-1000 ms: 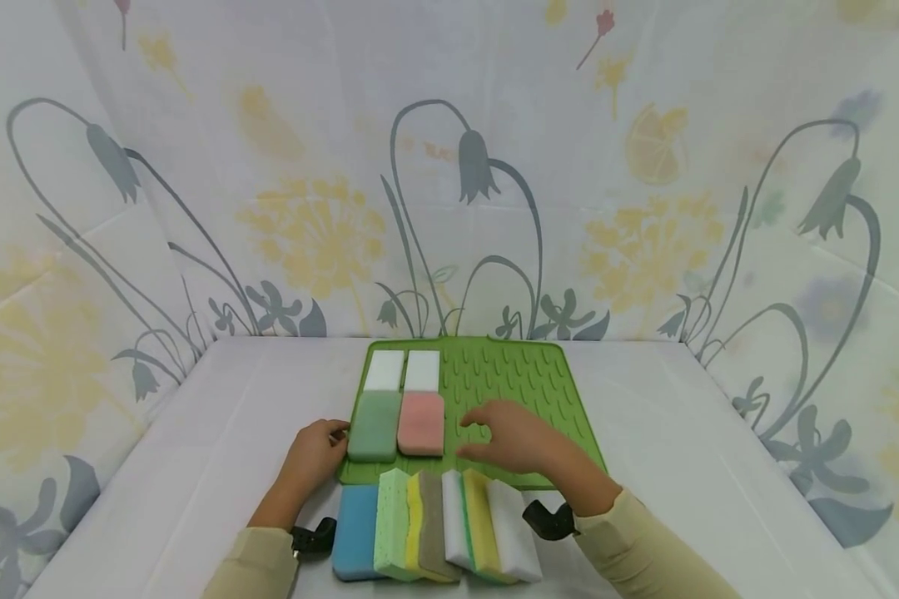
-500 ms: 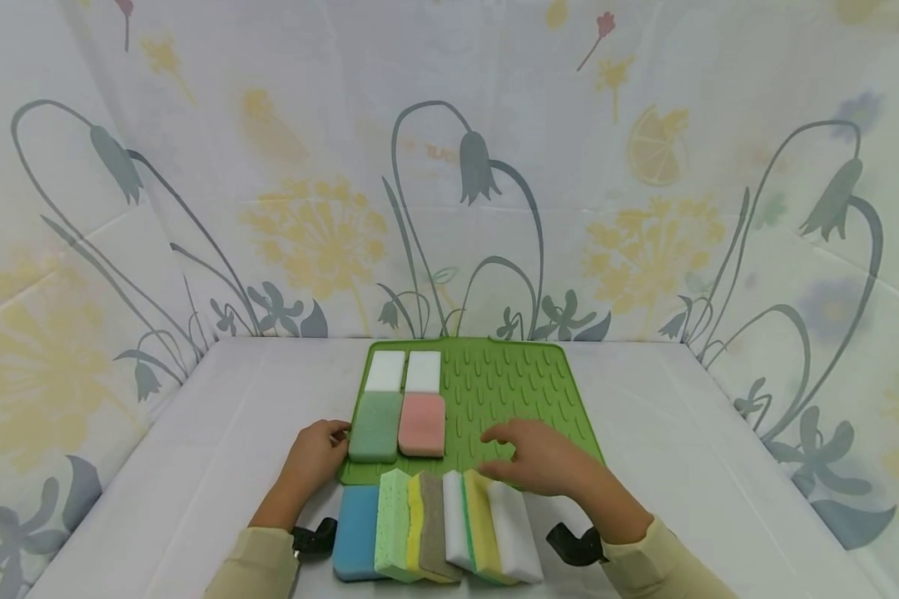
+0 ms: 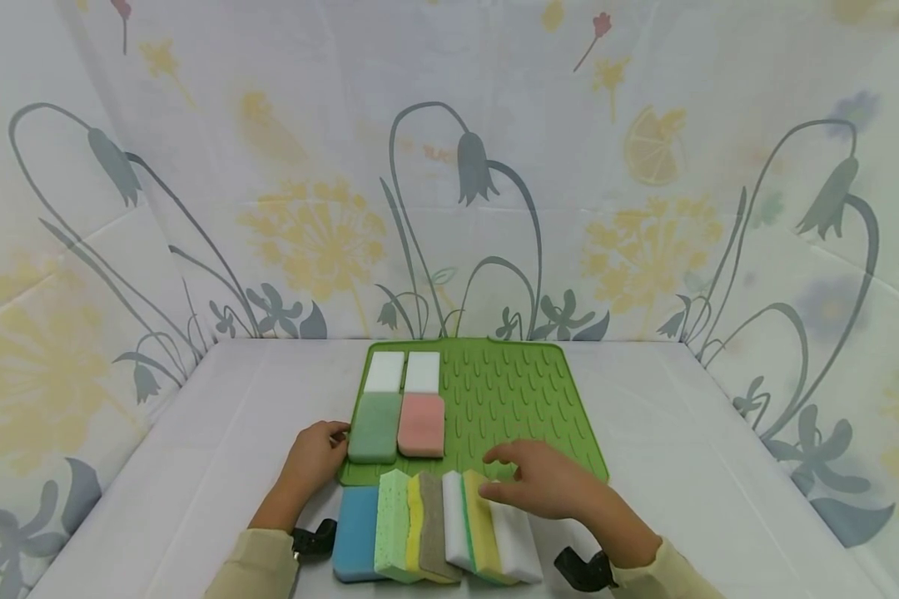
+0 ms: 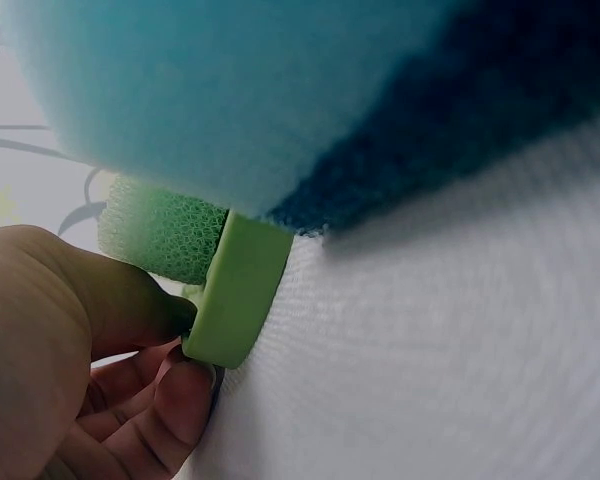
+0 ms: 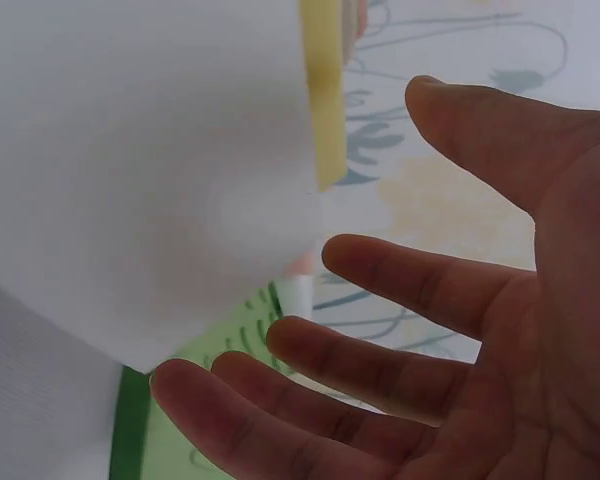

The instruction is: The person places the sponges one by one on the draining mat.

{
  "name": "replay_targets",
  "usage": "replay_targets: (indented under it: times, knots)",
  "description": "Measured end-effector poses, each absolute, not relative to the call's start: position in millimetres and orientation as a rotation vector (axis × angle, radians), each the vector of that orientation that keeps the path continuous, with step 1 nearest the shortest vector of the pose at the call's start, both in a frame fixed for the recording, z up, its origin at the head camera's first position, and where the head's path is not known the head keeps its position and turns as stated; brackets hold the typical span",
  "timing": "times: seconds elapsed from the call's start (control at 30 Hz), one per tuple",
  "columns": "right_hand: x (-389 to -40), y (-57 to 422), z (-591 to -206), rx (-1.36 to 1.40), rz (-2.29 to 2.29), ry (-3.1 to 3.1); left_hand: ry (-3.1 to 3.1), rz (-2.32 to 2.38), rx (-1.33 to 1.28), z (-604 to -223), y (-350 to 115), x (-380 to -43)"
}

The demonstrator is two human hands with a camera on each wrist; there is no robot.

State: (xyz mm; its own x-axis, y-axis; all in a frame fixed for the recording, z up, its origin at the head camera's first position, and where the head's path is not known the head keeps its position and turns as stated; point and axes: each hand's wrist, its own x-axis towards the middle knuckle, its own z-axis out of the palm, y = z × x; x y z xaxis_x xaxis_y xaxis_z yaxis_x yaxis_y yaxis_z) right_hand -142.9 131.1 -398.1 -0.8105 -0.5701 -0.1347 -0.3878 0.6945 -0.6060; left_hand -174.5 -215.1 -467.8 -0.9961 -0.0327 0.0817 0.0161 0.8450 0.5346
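At the left edge of a green ribbed drying mat [image 3: 524,399] is my left hand [image 3: 316,457]. Its thumb and curled fingers pinch the mat's rim [image 4: 242,290] in the left wrist view. My right hand [image 3: 550,482] hovers over the right end of a row of sponges, fingers spread and holding nothing. Below it are a white sponge [image 3: 515,541] and a yellow one [image 3: 481,524]. The right wrist view shows the white sponge [image 5: 150,170] large beside the open fingers [image 5: 380,280].
Two white sponges [image 3: 384,371], a green sponge [image 3: 374,426] and a pink sponge [image 3: 422,424] lie on the mat's left half. The front row also has a blue sponge [image 3: 355,532], a light green sponge [image 3: 393,524] and a grey-and-yellow sponge [image 3: 436,528]. A patterned curtain [image 3: 449,208] stands behind.
My right hand has drawn back from above the mat toward the front right, over the standing sponges. The left hand and all the sponges stay where they were.
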Motion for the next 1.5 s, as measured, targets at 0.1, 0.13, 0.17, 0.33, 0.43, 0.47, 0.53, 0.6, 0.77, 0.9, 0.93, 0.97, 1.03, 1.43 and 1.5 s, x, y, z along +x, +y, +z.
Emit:
replay_targets:
  times: [0.1, 0.13, 0.17, 0.33, 0.43, 0.47, 0.53, 0.6, 0.77, 0.9, 0.93, 0.97, 1.03, 1.43, 1.5]
  knots:
    - [-138.8, 130.7, -399.3, -0.757, -0.831, 2.579, -2.933, -0.861, 0.012, -467.4, -215.1, -174.3]
    - [-137.5, 130.3, -399.6, -0.756, -0.829, 2.576, -2.933, -0.862, 0.011, -467.3, -215.2, -174.1]
    - [-136.3, 130.0, -399.8, -0.757, -0.827, 2.574, -2.934, -0.863, 0.013, -467.5, -215.3, -174.0]
    - [-133.8, 128.1, -404.1, -0.777, -0.801, 2.593, -2.932, -0.869, 0.014, -468.1, -215.4, -173.6]
    - [-133.8, 127.8, -407.6, -0.791, -0.79, 2.598, -2.933, -0.877, 0.018, -467.7, -215.2, -173.4]
    - [-133.7, 127.8, -408.3, -0.789, -0.785, 2.601, -2.932, -0.879, 0.02, -467.6, -215.0, -173.4]
    - [-133.5, 127.9, -409.5, -0.78, -0.786, 2.603, -2.934, -0.88, 0.025, -467.5, -214.9, -173.6]
    - [-133.0, 128.4, -410.6, -0.771, -0.773, 2.616, -2.936, -0.879, 0.029, -467.6, -214.8, -173.9]
    - [-131.9, 130.6, -415.1, -0.76, -0.755, 2.639, -2.943, -0.876, 0.041, -468.8, -215.5, -174.1]
    - [-131.7, 131.6, -418.5, -0.76, -0.754, 2.644, -2.943, -0.88, 0.048, -468.4, -215.6, -173.4]
    - [-131.7, 131.8, -419.0, -0.759, -0.755, 2.644, -2.944, -0.88, 0.046, -468.2, -215.5, -173.3]
    - [-131.5, 132.0, -419.3, -0.758, -0.757, 2.645, -2.944, -0.878, 0.044, -468.2, -215.5, -173.2]
    - [-130.8, 133.0, -419.4, -0.754, -0.775, 2.64, -2.944, -0.875, 0.037, -468.0, -215.6, -172.7]
    - [-129.2, 141.9, -420.0, -0.753, -0.862, 2.593, -2.937, -0.874, 0.007, -466.5, -214.9, -173.2]
    - [-129.1, 143.3, -419.6, -0.742, -0.88, 2.576, -2.937, -0.875, 0.007, -466.2, -214.8, -173.8]
